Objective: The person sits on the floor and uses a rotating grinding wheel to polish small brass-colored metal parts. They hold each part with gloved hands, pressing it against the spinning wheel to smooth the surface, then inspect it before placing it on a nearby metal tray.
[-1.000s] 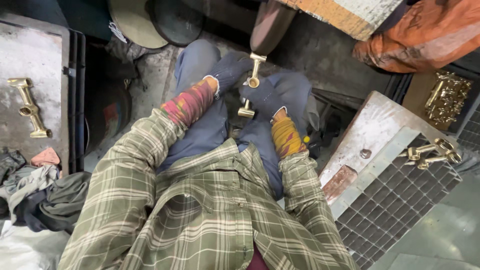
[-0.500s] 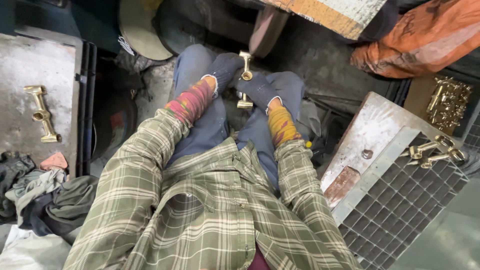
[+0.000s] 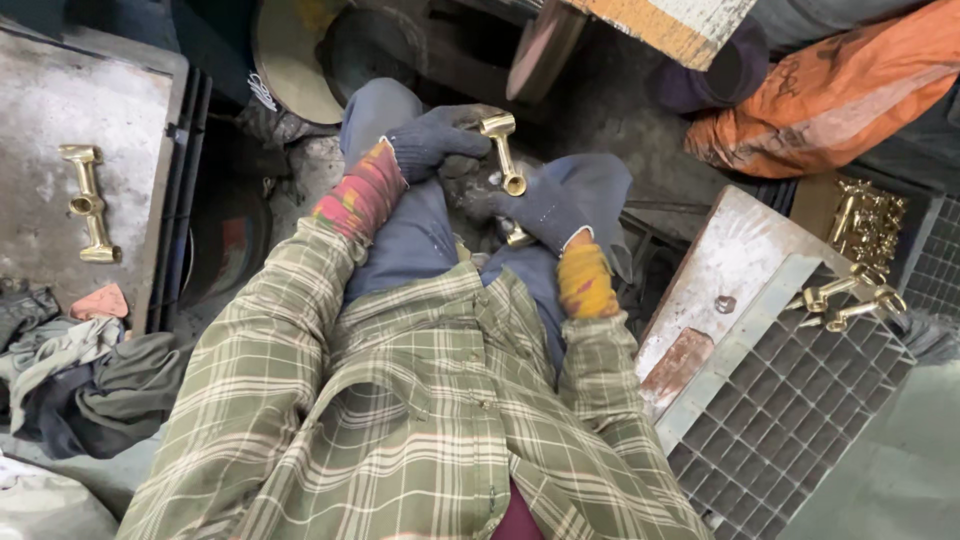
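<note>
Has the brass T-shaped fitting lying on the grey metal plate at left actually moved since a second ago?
No. The brass T-shaped fitting keeps its spot and angle on the grey metal plate; its frame shift is camera motion.

Dim even light, soft shadows, sharp focus, edges stretched

glossy brass fitting (image 3: 505, 160) in matt knit-cloth gloved hands; dull, scuffed grey metal plate (image 3: 60, 190) nearby.

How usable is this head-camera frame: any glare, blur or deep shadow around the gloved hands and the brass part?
Head view: sharp overall, no motion blur on the left hand, right hand or brass fitting; the fitting shows small bright highlights, not blown out. Head view: the grinding wheel and floor above it sit in dark shadow. Head view: wide-angle lens, edges look stretched.
</note>
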